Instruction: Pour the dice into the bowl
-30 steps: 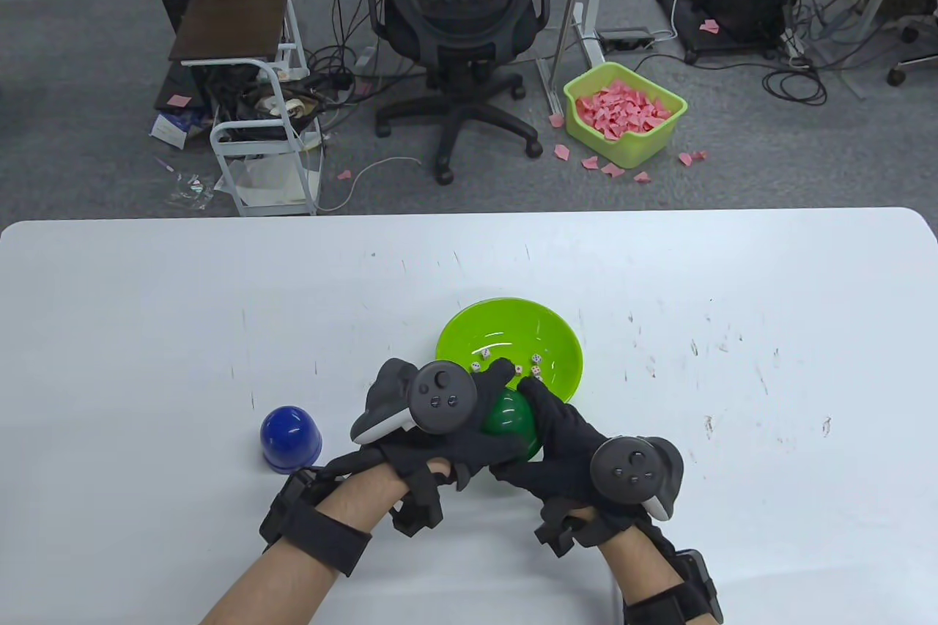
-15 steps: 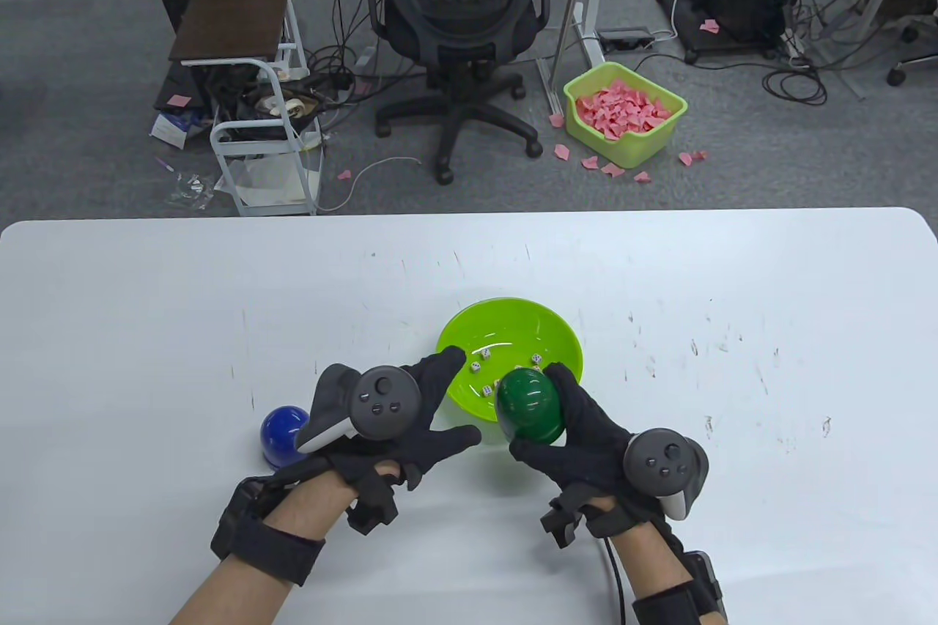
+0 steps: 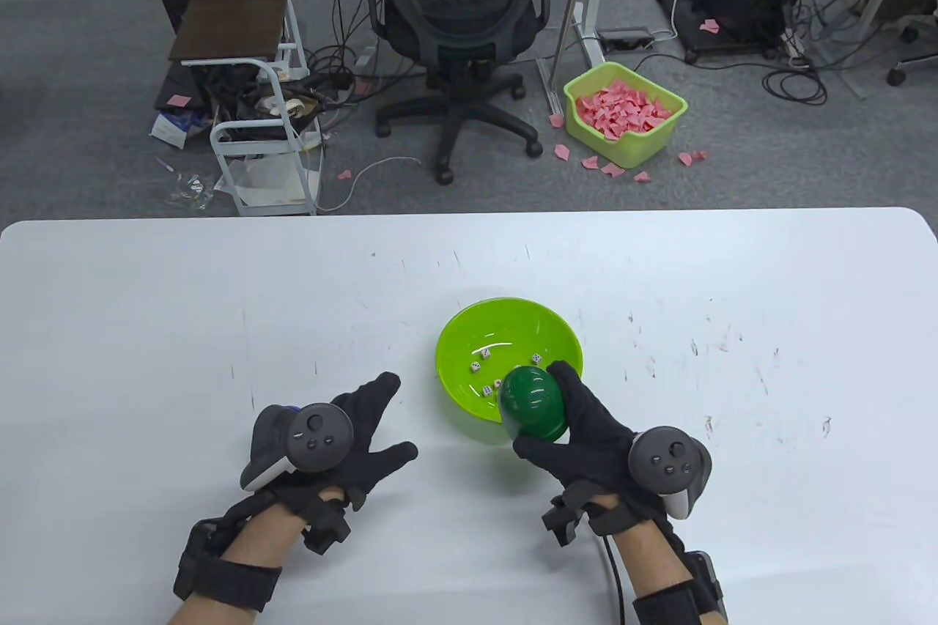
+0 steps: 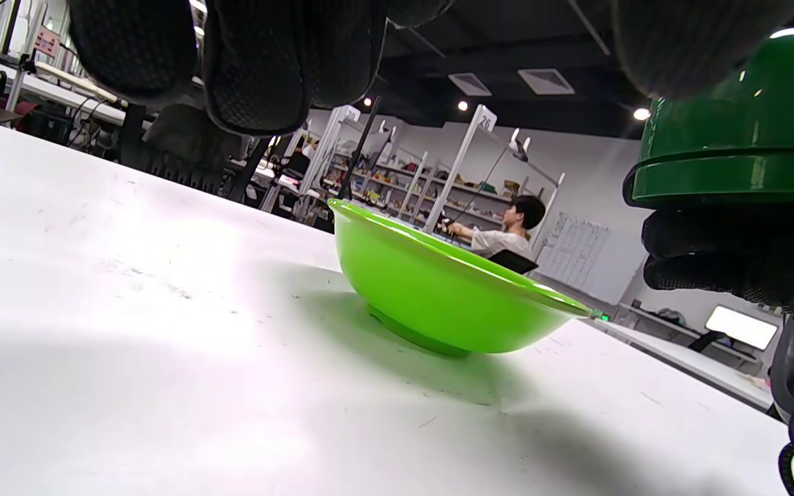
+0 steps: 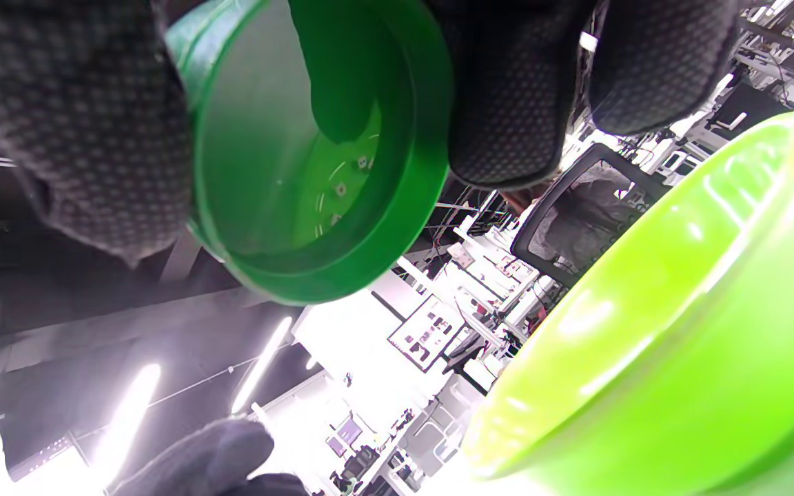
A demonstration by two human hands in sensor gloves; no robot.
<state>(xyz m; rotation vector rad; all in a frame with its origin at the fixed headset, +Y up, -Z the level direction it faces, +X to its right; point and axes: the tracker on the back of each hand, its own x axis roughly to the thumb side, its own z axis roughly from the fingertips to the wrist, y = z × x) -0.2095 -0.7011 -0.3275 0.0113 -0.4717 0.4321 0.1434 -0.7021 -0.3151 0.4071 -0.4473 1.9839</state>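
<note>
- Small white dice [image 3: 486, 370]: several lie loose on the inner floor of the glossy lime-green plastic bowl [image 3: 469, 332]; the exact count cannot be told.
- Lime-green bowl: it stands upright on the white table top [image 3: 146, 302], its base flat on the surface in the left wrist view [image 4: 438, 289].
- Dark green domed plastic cup [image 3: 533, 405]: it is held dome-up over the near-right rim of the bowl, overlapping that rim in the table view. In the right wrist view its open mouth [image 5: 314, 165] faces the camera and the inside shows only reflections.
- Right hand [image 3: 586, 434]: it grips the dark green cup, fingers wrapped round the far side and the thumb pressed on the near side. It sits just right of and nearer than the bowl.
- Left hand [image 3: 344, 434]: it hovers left of the bowl and apart from it, with fingers spread and holding nothing.
- Blue object [image 3: 292, 409]: a small sliver shows at the far edge of the left hand's tracker, left of the bowl; the rest is hidden.
</note>
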